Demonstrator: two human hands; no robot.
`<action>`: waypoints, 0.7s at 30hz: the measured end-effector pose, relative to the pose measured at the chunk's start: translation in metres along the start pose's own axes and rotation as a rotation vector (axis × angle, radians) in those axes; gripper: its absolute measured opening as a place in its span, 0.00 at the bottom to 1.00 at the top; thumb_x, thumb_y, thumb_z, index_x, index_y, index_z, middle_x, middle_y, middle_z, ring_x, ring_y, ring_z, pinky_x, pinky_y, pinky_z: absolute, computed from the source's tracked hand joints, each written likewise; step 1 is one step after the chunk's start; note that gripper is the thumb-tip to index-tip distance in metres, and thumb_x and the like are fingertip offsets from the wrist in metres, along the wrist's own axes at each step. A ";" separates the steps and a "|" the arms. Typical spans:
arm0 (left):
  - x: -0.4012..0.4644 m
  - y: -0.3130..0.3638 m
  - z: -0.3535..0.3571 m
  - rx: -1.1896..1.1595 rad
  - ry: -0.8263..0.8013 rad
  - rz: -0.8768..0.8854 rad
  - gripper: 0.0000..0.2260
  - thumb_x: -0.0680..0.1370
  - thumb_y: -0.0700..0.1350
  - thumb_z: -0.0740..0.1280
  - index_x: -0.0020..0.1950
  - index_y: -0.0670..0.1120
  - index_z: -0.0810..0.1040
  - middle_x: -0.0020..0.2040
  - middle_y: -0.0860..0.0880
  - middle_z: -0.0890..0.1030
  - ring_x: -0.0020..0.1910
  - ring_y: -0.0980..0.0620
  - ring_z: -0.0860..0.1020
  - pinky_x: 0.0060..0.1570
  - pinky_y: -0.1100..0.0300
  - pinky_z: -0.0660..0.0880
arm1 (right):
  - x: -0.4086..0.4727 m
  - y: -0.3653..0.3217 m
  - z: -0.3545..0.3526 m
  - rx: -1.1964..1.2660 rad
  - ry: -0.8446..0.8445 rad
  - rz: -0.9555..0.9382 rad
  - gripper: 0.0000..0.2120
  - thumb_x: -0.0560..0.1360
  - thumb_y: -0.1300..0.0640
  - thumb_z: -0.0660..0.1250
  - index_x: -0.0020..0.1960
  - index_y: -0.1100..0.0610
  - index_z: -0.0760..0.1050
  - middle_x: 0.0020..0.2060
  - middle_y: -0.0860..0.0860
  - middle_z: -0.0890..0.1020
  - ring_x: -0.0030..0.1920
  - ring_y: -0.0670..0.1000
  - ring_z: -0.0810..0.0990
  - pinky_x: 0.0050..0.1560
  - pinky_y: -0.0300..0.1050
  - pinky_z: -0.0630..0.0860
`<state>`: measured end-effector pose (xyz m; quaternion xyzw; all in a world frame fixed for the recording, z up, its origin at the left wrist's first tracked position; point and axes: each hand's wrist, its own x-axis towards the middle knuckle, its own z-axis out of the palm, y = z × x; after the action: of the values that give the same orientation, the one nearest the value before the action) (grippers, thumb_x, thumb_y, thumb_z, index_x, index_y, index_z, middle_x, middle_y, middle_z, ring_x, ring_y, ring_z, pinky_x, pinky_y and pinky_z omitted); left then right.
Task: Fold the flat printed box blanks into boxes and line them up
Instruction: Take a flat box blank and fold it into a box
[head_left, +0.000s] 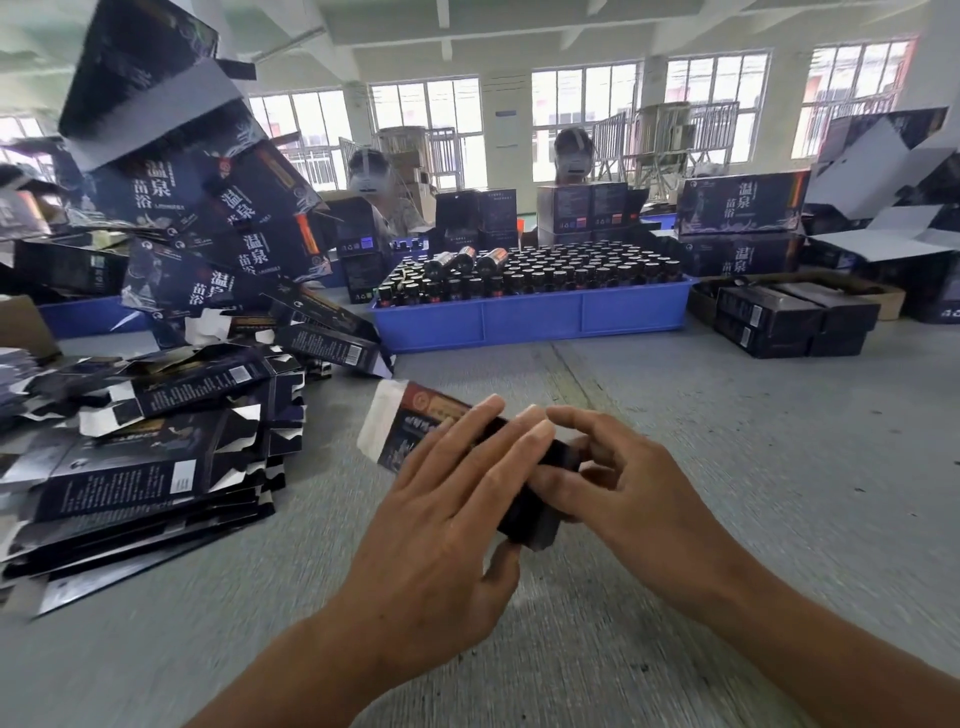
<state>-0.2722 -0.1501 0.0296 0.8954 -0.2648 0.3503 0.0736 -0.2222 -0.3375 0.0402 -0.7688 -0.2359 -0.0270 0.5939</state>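
Note:
A dark printed box (410, 423) with a red-gold band and a white open flap at its far end lies slanted above the grey table, gripped by both hands. My left hand (447, 499) lies over its top and side, fingers stretched along it. My right hand (618, 478) pinches the near dark end with bent fingers. A messy stack of flat printed box blanks (140, 467) lies on the table at the left. Several folded boxes (218, 228) are heaped behind that stack, some tilted.
A blue tray (530, 317) full of dark bottles stands across the table. Closed black boxes (789, 322) sit at the right, larger printed cartons (737, 208) behind them. Two people sit on the far side. Bare grey tabletop (727, 415) lies to the right of my hands.

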 end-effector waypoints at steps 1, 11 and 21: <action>0.000 0.000 0.000 -0.005 0.031 -0.026 0.37 0.72 0.44 0.69 0.80 0.45 0.59 0.80 0.49 0.62 0.80 0.48 0.57 0.75 0.45 0.62 | 0.002 0.000 -0.002 0.057 0.013 0.028 0.26 0.72 0.48 0.74 0.69 0.45 0.73 0.51 0.47 0.83 0.51 0.44 0.84 0.50 0.42 0.83; 0.005 -0.009 -0.014 -0.985 0.285 -0.708 0.27 0.74 0.55 0.68 0.73 0.62 0.66 0.58 0.56 0.84 0.56 0.58 0.82 0.50 0.64 0.80 | 0.003 0.005 -0.004 0.087 -0.175 0.069 0.23 0.61 0.52 0.76 0.56 0.50 0.79 0.49 0.45 0.86 0.50 0.46 0.86 0.46 0.38 0.80; -0.002 -0.002 -0.014 -0.892 0.206 -0.549 0.28 0.75 0.49 0.70 0.69 0.74 0.67 0.59 0.64 0.79 0.58 0.58 0.80 0.46 0.69 0.78 | -0.004 -0.015 -0.008 0.040 -0.010 -0.221 0.25 0.72 0.43 0.69 0.63 0.22 0.67 0.57 0.25 0.76 0.57 0.31 0.78 0.46 0.23 0.74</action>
<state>-0.2802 -0.1431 0.0387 0.7746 -0.1352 0.2576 0.5616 -0.2301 -0.3433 0.0551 -0.7262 -0.3227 -0.0836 0.6013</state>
